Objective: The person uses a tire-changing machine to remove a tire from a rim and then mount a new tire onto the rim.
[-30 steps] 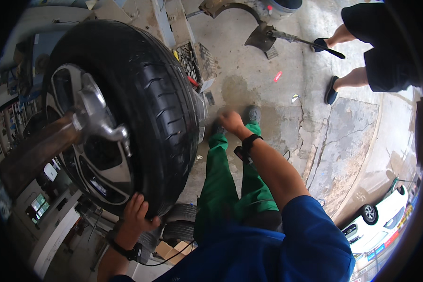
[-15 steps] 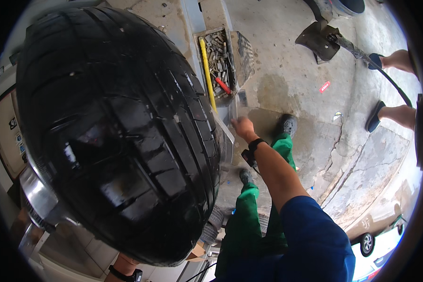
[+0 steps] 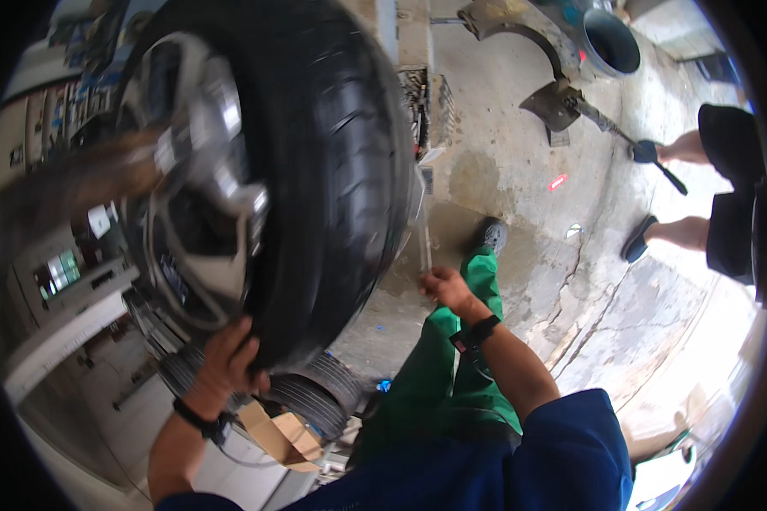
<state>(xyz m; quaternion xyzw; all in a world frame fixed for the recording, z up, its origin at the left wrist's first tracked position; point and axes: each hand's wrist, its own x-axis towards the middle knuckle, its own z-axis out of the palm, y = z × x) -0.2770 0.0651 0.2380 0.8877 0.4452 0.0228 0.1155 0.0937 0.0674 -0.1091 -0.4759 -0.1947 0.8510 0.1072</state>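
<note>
Concrete floor (image 3: 520, 213), rim (image 3: 217, 274) reappeared, left hand (image 3: 227, 359) uncovered

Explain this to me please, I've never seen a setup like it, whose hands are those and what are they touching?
No robot here: these are a person's own bare hands, seen by a wide fisheye camera on their head, which bends straight edges. The left hand rests against a black tyre on a spoked wheel, with shiny metal clamp-like hardware at its hub. The right hand is curled near the green trousers; I can't tell whether it holds anything. A bucket is on the concrete floor.
</note>
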